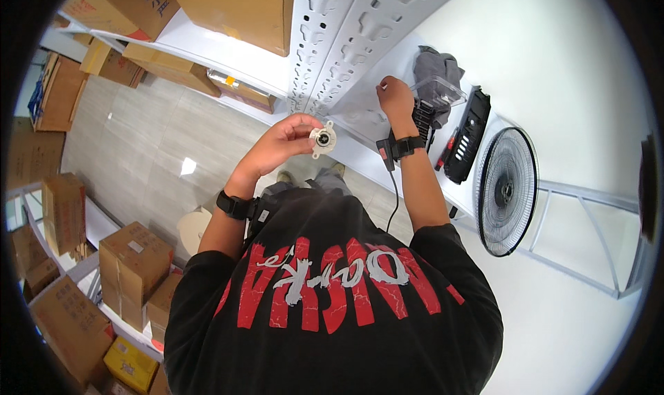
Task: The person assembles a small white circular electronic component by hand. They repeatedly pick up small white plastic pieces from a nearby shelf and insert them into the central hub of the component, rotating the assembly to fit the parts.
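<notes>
My left hand (282, 144) grips a small white round fitting (330, 140) by its edge, between thumb and fingers. The fitting has little mounting ears and a dark centre. Over the white shelf, my right hand (396, 103) is raised with its fingers curled in; whatever may be inside them is hidden. Close to that wrist lie a crumpled grey cloth (437, 70), a clear plastic tray (453, 90) and black slotted parts partly covered by my arm. A long black slotted panel (470, 135) rests beyond, with a red item (446, 153) beside it.
A round black fan with a wire grille (507, 191) stands at the right. A perforated white upright post (332, 42) rises ahead of me. Cardboard boxes (135, 267) fill shelves on the left, and a yellow box (131, 362) sits low there. A cable (396, 194) hangs from my right wrist strap.
</notes>
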Motion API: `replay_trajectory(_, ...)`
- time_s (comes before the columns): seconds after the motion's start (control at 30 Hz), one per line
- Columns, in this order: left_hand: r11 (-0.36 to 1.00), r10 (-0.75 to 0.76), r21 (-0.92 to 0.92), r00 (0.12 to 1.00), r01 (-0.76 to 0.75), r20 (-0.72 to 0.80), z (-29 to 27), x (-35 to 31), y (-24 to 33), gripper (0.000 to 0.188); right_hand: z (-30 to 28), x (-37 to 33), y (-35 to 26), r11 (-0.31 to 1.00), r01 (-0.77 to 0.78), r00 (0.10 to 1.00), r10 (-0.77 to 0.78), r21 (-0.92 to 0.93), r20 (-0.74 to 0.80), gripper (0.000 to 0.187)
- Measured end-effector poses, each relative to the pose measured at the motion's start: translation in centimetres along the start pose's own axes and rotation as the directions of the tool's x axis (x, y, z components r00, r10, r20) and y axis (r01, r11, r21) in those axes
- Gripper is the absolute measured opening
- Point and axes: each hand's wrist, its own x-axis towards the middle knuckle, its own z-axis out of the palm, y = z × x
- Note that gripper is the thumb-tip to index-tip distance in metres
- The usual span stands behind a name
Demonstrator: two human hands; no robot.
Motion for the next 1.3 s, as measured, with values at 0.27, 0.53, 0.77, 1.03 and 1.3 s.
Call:
replay_trajectory(0.27,0.999,-0.037,-0.024,0.996,0.035,-0.086,-0.2,-0.3,0.1,0.025,0.0,1.2,-0.8,0.998,-0.042,0.999,0.043,-0.053,0.020,0.020)
replay_trajectory(0.53,0.999,-0.042,-0.001,0.998,0.042,-0.049,-0.2,0.2,0.5,0.024,-6.0,-1.5,-1.7,0.988,-0.024,1.000,0.024,0.152,0.001,0.022)
replay_trajectory(0.77,0.992,-0.126,0.024,0.992,0.126,-0.008,1.0,0.6,0.9,0.024,-12.2,-9.0,-5.5,0.882,0.107,0.994,-0.111,0.459,-0.018,0.016)
replay_trajectory(1.03,0.932,-0.154,-0.309,0.978,0.192,0.144,1.1,1.1,0.7,0.028,-13.9,-14.7,-10.4,0.844,0.286,0.925,-0.367,0.454,0.101,0.019)
replay_trajectory(1.3,0.976,-0.126,-0.163,0.983,0.147,0.133,1.8,0.4,1.1,0.030,-14.1,-15.5,-11.3,0.874,0.219,0.958,-0.277,0.435,0.074,0.024)
